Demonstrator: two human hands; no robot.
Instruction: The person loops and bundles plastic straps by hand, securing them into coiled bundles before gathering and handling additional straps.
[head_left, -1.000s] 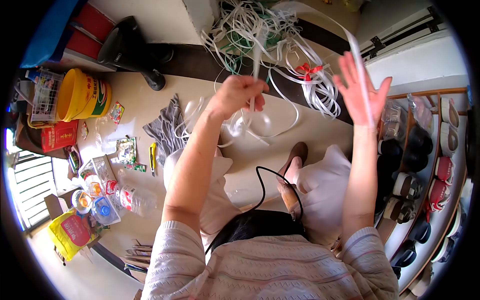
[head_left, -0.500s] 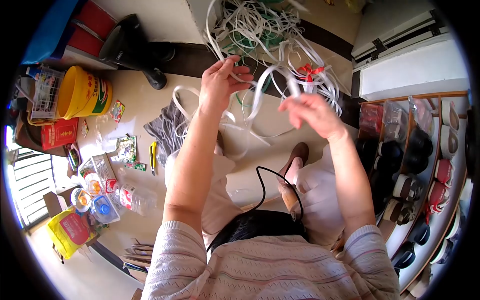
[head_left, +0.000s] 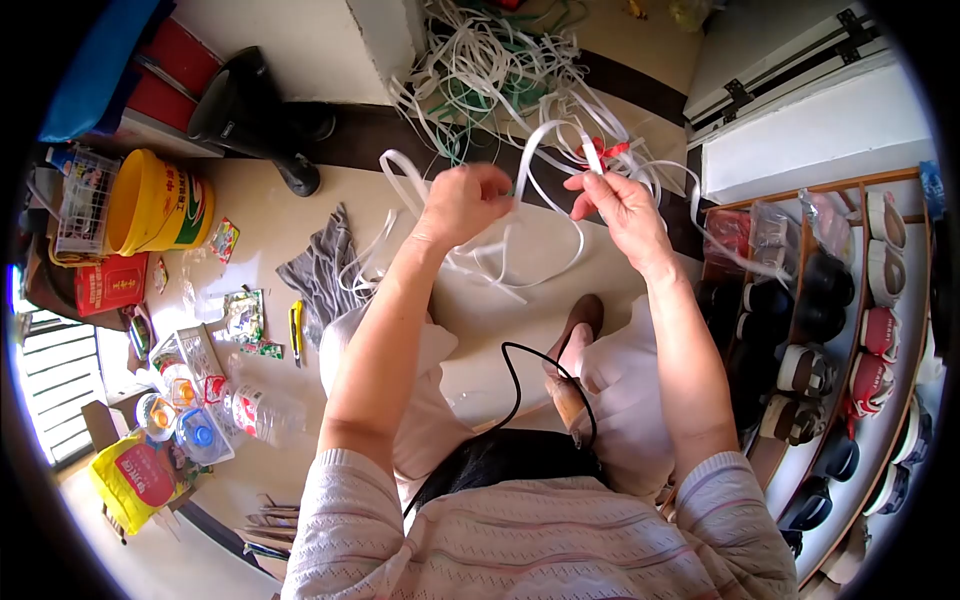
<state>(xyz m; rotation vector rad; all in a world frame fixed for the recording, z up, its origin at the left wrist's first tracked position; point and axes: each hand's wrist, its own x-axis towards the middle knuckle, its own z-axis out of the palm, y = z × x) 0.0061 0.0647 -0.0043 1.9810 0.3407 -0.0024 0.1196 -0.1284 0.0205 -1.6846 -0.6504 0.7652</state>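
White plastic strapping [head_left: 532, 150] arches up between my two hands and loops back toward the floor. My right hand [head_left: 628, 218] pinches a strap end between thumb and forefinger, with the white strip standing up from the fingertips. My left hand [head_left: 465, 203], slightly smeared by motion, is curled closed around the strap, which leaves it on both sides. Beyond both hands lies a large tangle of white and green strapping [head_left: 490, 65] on the floor. A red tie [head_left: 606, 152] shows in the tangle just behind my right hand.
A grey cloth [head_left: 325, 265] and a yellow utility knife [head_left: 296, 330] lie on the floor to the left. Further left are a yellow bucket [head_left: 160, 205], plastic bottles [head_left: 262, 412] and black boots [head_left: 240, 110]. A shoe rack [head_left: 860, 300] stands at the right.
My left hand has moved right and down and its fingers have curled in. My right hand is steadier, with the strap end now upright in its pinch. One strap now trails toward the shoe rack.
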